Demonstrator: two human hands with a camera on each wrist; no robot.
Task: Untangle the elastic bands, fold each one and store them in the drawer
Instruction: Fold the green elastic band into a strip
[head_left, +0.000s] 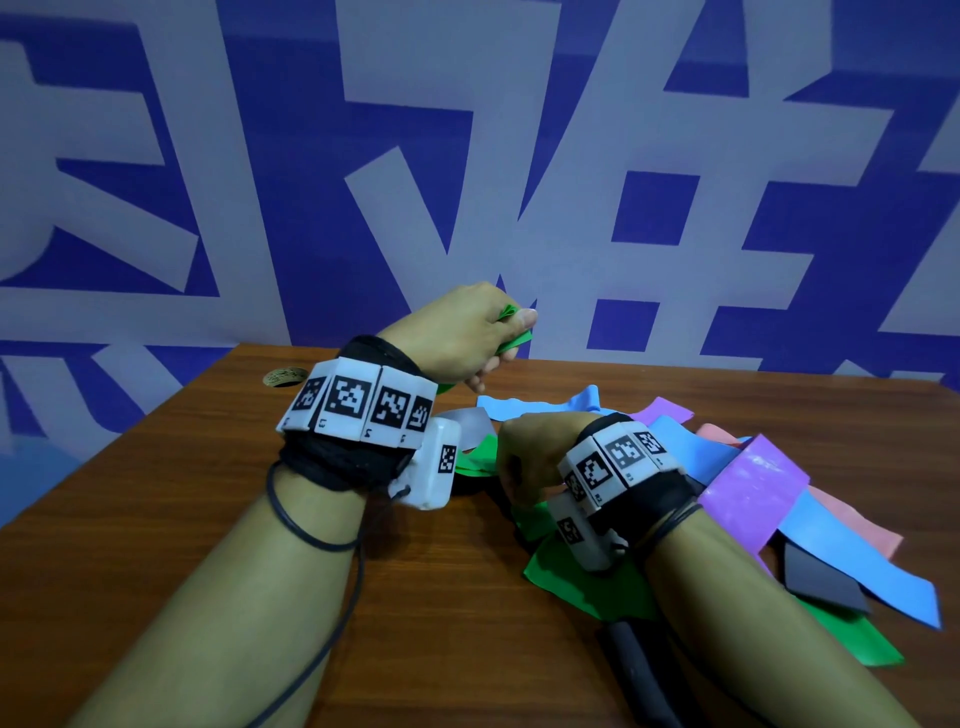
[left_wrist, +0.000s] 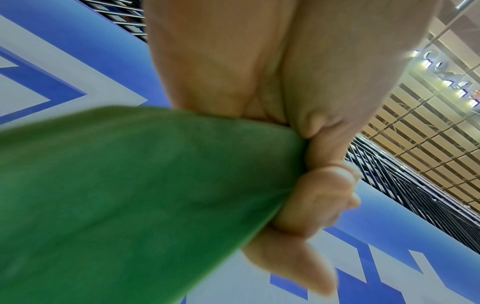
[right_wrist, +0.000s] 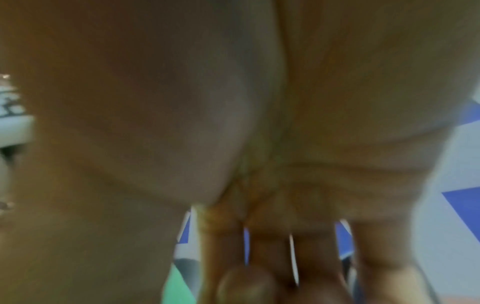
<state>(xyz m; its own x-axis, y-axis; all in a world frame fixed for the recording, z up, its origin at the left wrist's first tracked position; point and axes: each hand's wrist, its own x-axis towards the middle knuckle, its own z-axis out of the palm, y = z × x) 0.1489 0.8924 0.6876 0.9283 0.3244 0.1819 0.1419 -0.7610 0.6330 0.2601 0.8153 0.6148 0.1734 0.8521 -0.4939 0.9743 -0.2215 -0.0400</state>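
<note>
My left hand (head_left: 498, 332) is raised above the far part of the table and grips one end of a green elastic band (head_left: 571, 582). In the left wrist view the green band (left_wrist: 130, 195) runs wide out of the curled fingers (left_wrist: 311, 197). My right hand (head_left: 519, 462) is lower, fist-like over the pile, and seems to grip the same green band where it comes out below it. The right wrist view is blurred: curled fingers (right_wrist: 246, 286) and a green sliver (right_wrist: 176, 288). No drawer is in view.
A tangle of bands lies right of my right wrist on the wooden table (head_left: 260, 519): purple (head_left: 753, 483), blue (head_left: 857, 545), pink (head_left: 878, 535), dark grey (head_left: 821, 577), pale grey (head_left: 467, 421). A black tube (head_left: 628, 670) lies near the front. A small round object (head_left: 284, 376) sits at the far left edge.
</note>
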